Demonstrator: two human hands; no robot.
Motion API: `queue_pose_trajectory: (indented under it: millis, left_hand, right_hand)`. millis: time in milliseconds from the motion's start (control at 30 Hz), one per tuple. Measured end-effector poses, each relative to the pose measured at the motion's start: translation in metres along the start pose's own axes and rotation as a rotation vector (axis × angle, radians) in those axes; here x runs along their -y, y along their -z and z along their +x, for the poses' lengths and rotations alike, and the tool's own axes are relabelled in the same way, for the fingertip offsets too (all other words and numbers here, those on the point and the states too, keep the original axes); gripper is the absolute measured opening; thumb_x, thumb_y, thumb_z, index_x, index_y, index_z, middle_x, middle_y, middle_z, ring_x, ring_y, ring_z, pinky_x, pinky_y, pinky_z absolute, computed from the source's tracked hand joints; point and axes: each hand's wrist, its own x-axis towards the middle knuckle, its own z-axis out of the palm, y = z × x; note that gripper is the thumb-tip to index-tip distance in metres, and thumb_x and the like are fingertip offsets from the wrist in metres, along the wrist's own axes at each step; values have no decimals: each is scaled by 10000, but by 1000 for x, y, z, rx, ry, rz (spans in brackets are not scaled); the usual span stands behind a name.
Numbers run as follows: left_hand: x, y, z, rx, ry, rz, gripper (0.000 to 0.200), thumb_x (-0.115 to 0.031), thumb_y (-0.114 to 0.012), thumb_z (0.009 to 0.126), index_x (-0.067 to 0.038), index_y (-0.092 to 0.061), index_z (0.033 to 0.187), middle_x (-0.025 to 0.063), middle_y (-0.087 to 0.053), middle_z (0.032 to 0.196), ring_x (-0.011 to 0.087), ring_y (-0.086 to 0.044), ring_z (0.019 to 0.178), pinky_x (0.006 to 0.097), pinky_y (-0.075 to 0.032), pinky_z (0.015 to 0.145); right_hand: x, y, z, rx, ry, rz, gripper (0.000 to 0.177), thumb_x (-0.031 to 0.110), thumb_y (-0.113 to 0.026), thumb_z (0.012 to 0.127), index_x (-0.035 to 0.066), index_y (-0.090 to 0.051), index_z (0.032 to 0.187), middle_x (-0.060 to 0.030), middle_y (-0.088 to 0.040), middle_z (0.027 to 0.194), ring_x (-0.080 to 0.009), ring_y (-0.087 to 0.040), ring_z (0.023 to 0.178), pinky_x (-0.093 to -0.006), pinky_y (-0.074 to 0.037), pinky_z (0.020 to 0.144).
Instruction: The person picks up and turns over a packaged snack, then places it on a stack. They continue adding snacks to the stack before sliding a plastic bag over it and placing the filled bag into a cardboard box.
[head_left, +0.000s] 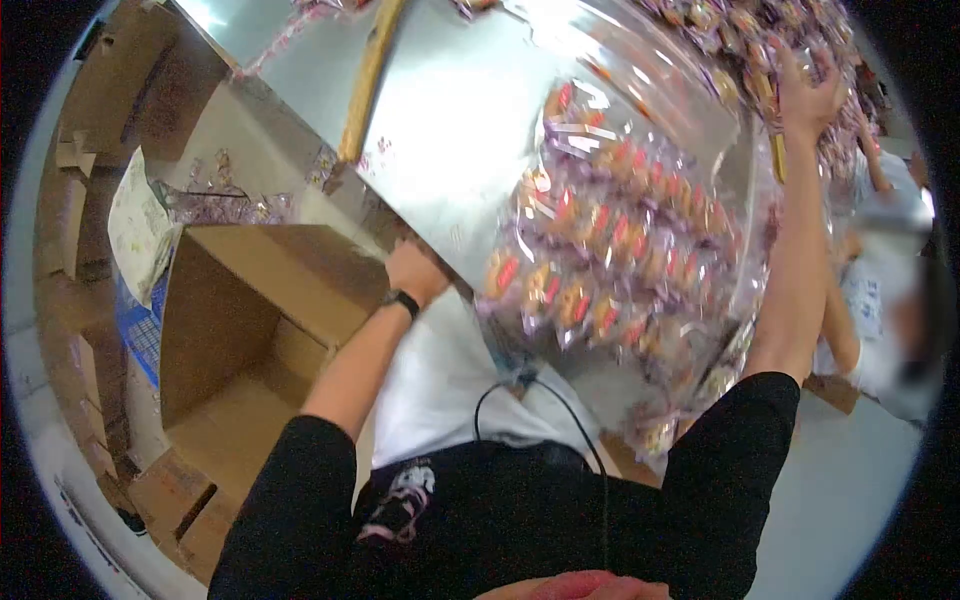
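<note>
My right hand (808,100) reaches to the far right, into a pile of small wrapped snacks (715,20). Its fingers curl around a clear-wrapped snack (812,62) at the edge of the pile. Low beside the metal table's edge is my left hand (416,272), wearing a dark wristband. Those fingers are curled in, and whatever they hold is hidden. Between my arms, a large clear plastic bag (620,225) lies on the table (450,110), with rows of brown snacks with red labels inside.
An open cardboard box (225,330) stands at my left beside a blue crate (137,325). A wooden strip (368,85) lies across the table; another wooden piece (779,155) is by my right wrist. Co-workers in white (870,300) are at the right. More cardboard (180,500) lies lower left.
</note>
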Motion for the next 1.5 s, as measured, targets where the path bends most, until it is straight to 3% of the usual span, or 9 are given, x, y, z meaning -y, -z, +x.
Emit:
queue_pose_trajectory:
  millis: [233,400,567,667,800,900,1000,1267,1500]
  left_hand:
    - [-14,-3,-31,-116,61,-152,616,-488,-708,887,-66,-642,1331,195,-675,1290,410,-613,1237,494,-505,1066]
    - [-11,-40,-81,-679,-225,-618,363,-185,-717,901,-12,-647,1212,165,-659,1208,377,-600,1175,467,-485,1018]
    - [-36,-28,-223,-1003,-82,-1042,280,-90,-703,926,-39,-637,1193,94,-612,1111,236,-552,1020,388,-451,871]
    - [-59,-10,-300,-864,-504,-1078,347,-106,-705,940,-50,-615,1270,103,-613,1169,220,-576,1053,372,-464,889]
    - [-95,29,-358,400,-718,-1260,605,-100,-735,963,-35,-481,1508,87,-612,1322,167,-598,1179,342,-499,999]
    - [-89,20,-376,380,-718,-1470,747,-73,-800,926,-55,-406,1561,101,-634,1288,110,-656,1022,279,-547,867]
    - [-80,14,-376,179,-650,-1593,823,-10,-835,870,3,-384,1559,131,-643,1320,137,-682,1027,306,-587,897]
    - [-73,24,-356,114,-579,-1929,694,22,-862,829,63,-512,1426,160,-663,1341,208,-659,1216,343,-567,1024]
    - [-76,37,-328,107,-533,-1973,709,69,-894,759,24,-549,1377,142,-653,1311,223,-683,1155,360,-615,945]
  right_hand:
    - [107,211,-87,36,-137,653,542,208,-753,876,48,-563,1358,-142,-586,1312,-265,-620,1161,-425,-517,976]
    - [187,355,-236,14,-886,1561,705,406,-615,899,96,-421,1502,-172,-557,1333,-326,-653,1093,-471,-597,732]
    - [216,414,-319,143,-898,2186,724,468,-570,885,99,-471,1499,-163,-564,1385,-341,-595,1119,-413,-516,691]
    - [235,431,-350,19,-938,2199,709,439,-584,872,110,-494,1493,-149,-567,1406,-347,-572,1143,-417,-493,720]
    - [299,438,-352,20,-910,2295,704,341,-642,832,156,-500,1497,-144,-581,1438,-357,-573,1255,-437,-501,831]
    - [325,456,-359,-114,-1014,1835,750,282,-680,806,184,-472,1520,-100,-588,1435,-334,-586,1232,-493,-429,1068]
    - [321,465,-350,-259,-956,1845,679,427,-670,791,184,-577,1418,-127,-627,1326,-321,-567,1112,-446,-421,935]
    - [327,478,-354,506,-891,2500,832,286,-784,687,262,-556,1487,-185,-480,1504,-366,-548,1137,-415,-553,729]
    - [298,441,-349,334,-1084,2396,876,264,-772,720,199,-492,1547,-228,-449,1528,-383,-526,1143,-396,-580,651]
